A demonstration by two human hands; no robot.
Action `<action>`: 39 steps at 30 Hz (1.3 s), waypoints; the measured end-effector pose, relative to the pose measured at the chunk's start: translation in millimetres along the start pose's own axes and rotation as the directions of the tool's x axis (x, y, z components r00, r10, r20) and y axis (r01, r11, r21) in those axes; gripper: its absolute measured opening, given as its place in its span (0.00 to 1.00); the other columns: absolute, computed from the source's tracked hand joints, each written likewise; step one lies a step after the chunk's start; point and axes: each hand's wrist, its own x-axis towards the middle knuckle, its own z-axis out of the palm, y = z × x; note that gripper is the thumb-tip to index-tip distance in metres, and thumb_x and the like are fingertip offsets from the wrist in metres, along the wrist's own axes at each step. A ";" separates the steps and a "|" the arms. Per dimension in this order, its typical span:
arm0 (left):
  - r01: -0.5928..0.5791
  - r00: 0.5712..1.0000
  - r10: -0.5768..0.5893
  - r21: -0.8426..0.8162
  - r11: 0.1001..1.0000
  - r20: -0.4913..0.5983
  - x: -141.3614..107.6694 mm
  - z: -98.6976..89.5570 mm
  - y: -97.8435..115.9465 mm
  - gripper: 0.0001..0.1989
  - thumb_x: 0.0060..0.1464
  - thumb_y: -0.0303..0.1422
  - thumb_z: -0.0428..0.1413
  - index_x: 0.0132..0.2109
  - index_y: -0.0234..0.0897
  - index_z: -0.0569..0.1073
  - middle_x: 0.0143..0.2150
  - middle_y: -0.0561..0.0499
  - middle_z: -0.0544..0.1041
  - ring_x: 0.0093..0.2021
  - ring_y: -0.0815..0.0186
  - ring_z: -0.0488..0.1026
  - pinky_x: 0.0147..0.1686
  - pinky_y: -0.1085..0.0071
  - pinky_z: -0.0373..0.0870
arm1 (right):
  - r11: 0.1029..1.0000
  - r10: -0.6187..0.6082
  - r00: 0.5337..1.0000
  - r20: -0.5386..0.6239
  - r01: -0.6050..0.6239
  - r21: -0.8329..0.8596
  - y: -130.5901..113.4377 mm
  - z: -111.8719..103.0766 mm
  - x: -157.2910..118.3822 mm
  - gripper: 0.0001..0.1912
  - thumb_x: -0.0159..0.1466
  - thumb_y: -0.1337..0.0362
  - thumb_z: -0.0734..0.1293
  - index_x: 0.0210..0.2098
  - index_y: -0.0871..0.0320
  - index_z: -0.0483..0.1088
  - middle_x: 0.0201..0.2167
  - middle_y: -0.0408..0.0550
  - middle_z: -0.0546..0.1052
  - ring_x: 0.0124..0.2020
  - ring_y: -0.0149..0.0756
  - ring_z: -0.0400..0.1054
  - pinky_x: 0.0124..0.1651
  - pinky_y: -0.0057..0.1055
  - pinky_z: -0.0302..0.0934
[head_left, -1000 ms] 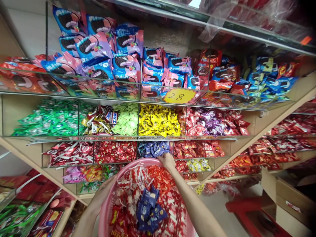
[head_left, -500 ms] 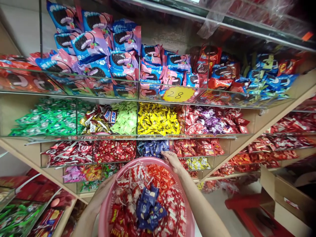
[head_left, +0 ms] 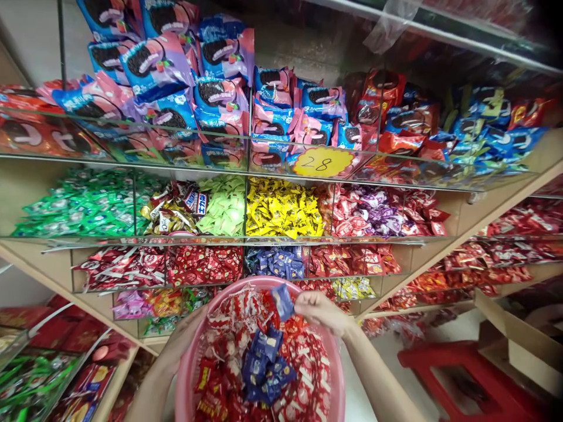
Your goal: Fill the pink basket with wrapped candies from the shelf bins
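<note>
A small, flat, dark blue foil-wrapped sweet (head_left: 282, 302) is gripped by the right hand (head_left: 320, 310), its lower right edge pinched between thumb and fingertips, the fingers curled in behind the grip. The sweet is held tilted just above the contents of a round pink plastic basket (head_left: 338, 375), near the upper right part of the rim, and most of it is left uncovered by the hand. The outer left wall of the basket is touched by the left hand (head_left: 188, 331), which is laid along it; since its fingertips are hidden by the basket, how far that hand is closed cannot be told. In the middle of the basket a cluster of matching dark blue wrapped sweets (head_left: 266, 366) is seen, surrounded by red-and-white striped wrapped sweets (head_left: 240, 310) towards the top and shiny red packets with yellow lettering (head_left: 211, 404) at the lower left. Beyond the basket, more dark blue wrapped sweets (head_left: 277, 262) are heaped in a shelf compartment, with bright yellow wrapped sweets (head_left: 284, 208) on the tier above. Higher up, an oval yellow paper tag (head_left: 323, 162) marked "28" is fixed to the clear shelf front. At the lower right, a red plastic stool (head_left: 470, 375) is partly shown.
</note>
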 end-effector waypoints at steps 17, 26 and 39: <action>0.001 0.998 -0.001 -0.004 1.000 0.069 0.8 -1.2 0.5 0.19 0.43 0.36 0.63 0.44 0.36 0.74 0.46 0.44 0.76 0.46 0.60 0.73 0.44 0.71 0.71 | 0.818 0.216 0.959 0.186 -0.074 -0.571 36.6 54.1 -20.1 0.12 0.49 0.57 0.71 0.25 0.61 0.73 0.19 0.38 0.67 0.20 0.24 0.56 0.22 0.20 0.47; 0.038 0.999 -0.037 -0.004 0.999 0.018 -14.5 7.2 13.0 0.18 0.41 0.33 0.64 0.43 0.35 0.74 0.43 0.43 0.77 0.46 0.59 0.73 0.47 0.68 0.69 | 0.708 -0.274 0.816 -0.508 -0.187 -0.682 17.8 -9.9 19.2 0.14 0.59 0.57 0.60 0.24 0.60 0.68 0.18 0.43 0.69 0.20 0.30 0.60 0.26 0.24 0.52; 0.031 1.000 -0.031 -0.021 0.999 -0.003 -9.8 6.7 7.3 0.20 0.42 0.35 0.64 0.44 0.34 0.73 0.44 0.42 0.77 0.47 0.57 0.72 0.50 0.64 0.67 | 0.730 -0.349 0.654 -0.671 -0.260 -0.633 47.4 -39.5 60.0 0.19 0.58 0.54 0.57 0.25 0.61 0.71 0.21 0.52 0.73 0.24 0.37 0.65 0.27 0.29 0.52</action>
